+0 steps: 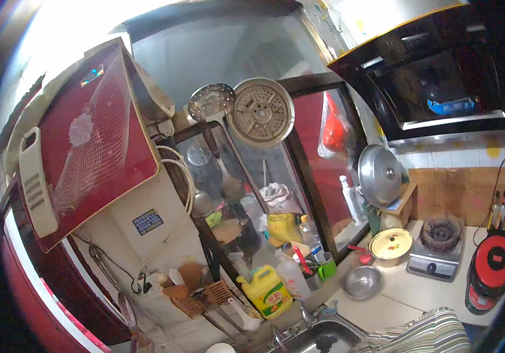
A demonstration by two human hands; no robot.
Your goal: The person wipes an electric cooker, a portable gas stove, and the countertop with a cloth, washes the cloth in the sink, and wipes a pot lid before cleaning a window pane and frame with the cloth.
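Neither of my hands is in view. Before me is a stainless steel sink [345,332] with a metal faucet [307,314] at its back edge. Striped fabric [429,331] covers the sink's right side at the bottom of the picture; whether it is a sleeve or a cloth, I cannot tell. On the counter [378,309] stands a metal bowl [362,282]. A yellow lidded enamel pot [390,243] sits behind it, beside a single-burner gas stove [438,247]. Part of a white bowl [220,348] shows at the bottom edge.
A yellow detergent jug [266,293] and a green mug [326,267] line the windowsill. A red-lidded electric cooker [493,264] stands at right, below a black range hood [429,75]. Ladles, a steamer plate [261,112] and a utensil rack [204,300] hang near the window. A red water heater [98,132] juts out at left.
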